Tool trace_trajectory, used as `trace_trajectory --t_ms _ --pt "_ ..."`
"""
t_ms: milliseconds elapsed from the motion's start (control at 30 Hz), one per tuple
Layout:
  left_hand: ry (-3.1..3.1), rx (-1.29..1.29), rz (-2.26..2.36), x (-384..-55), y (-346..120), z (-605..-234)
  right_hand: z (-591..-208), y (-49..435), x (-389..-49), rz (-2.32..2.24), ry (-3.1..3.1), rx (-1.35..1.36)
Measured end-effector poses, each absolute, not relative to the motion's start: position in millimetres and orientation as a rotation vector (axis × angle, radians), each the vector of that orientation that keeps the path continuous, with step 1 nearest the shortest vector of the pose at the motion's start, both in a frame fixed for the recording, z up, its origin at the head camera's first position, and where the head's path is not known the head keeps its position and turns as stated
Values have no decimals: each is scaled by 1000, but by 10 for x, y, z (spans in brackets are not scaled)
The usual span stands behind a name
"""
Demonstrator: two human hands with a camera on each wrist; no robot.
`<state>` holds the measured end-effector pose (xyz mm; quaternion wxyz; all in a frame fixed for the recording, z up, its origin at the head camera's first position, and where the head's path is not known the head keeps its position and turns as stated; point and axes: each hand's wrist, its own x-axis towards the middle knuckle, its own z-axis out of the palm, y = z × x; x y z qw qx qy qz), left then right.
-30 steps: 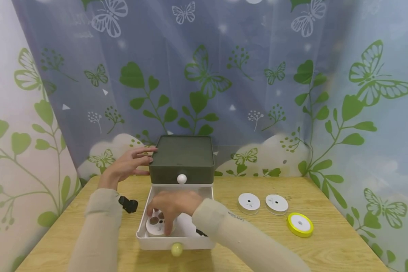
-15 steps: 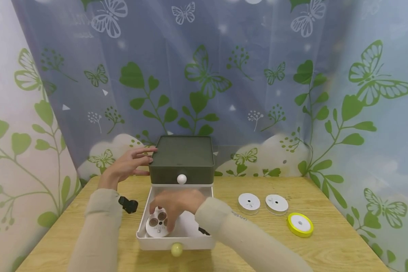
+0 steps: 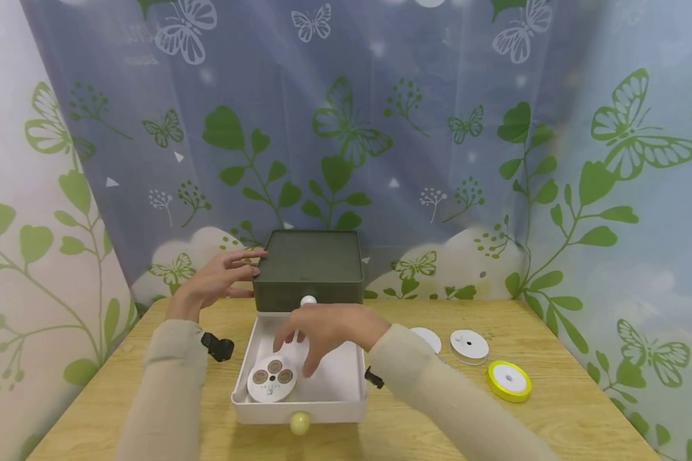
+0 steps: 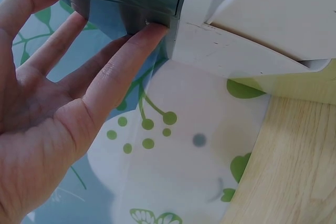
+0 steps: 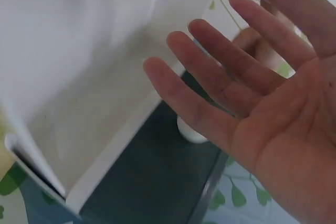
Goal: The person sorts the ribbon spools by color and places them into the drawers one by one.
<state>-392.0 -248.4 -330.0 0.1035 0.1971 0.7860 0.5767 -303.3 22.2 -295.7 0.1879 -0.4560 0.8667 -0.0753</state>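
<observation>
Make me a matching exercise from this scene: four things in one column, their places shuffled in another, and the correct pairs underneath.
Things
1. Left hand
2. Right hand
3. Spool with three brown circles
4. Yellow-rimmed spool

Places
A. On the table, to the right of the drawer
B. Above the open drawer, holding nothing
C. Fingertips against the dark green box
D. Inside the drawer, in its front left corner

Right pairs
1-C, 2-B, 3-D, 4-A
</observation>
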Motion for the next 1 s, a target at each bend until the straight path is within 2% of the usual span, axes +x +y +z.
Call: trace_trajectory --t_ms 533,1000 --pt "2335 569 1701 -3907 -2462 -3280 -2723 958 -3071 -416 2525 -1201" --pt "2327 571 1710 -3916 -2467 -3294 -2822 1664 -3334 -462 2605 -1036"
